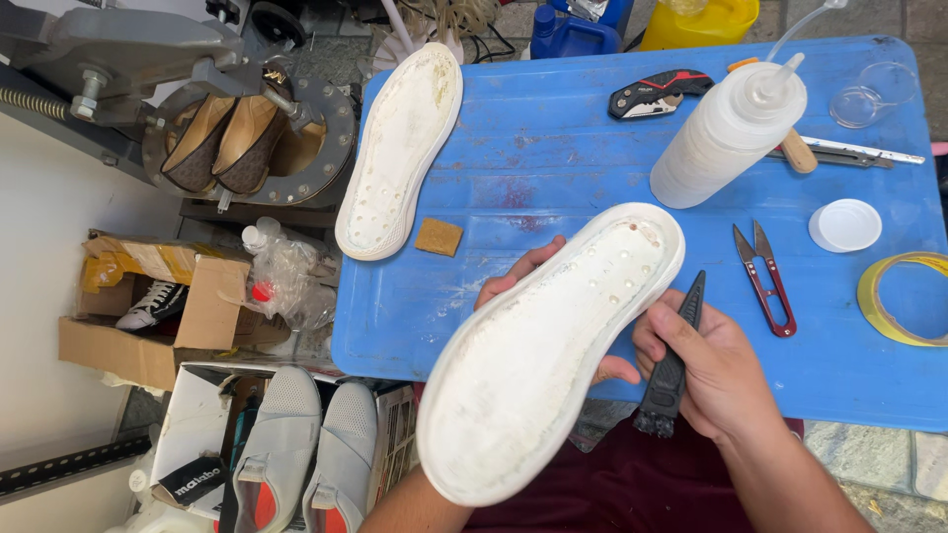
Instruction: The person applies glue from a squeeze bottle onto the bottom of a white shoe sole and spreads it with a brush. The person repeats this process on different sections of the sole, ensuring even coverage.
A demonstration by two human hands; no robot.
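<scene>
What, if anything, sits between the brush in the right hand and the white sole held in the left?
Nothing visible. The right hand holds the black brush beside the white sole, which the left hand grips from beneath.

I see a white sole (538,345), dotted with small holes, over a blue bench (553,148). A second white sole (400,148) lies beside a tan block (438,237). The brush (673,365) is black, the snips (765,281) red-handled, the tape (904,296) yellow, the bottle (726,138) milky white.
</scene>
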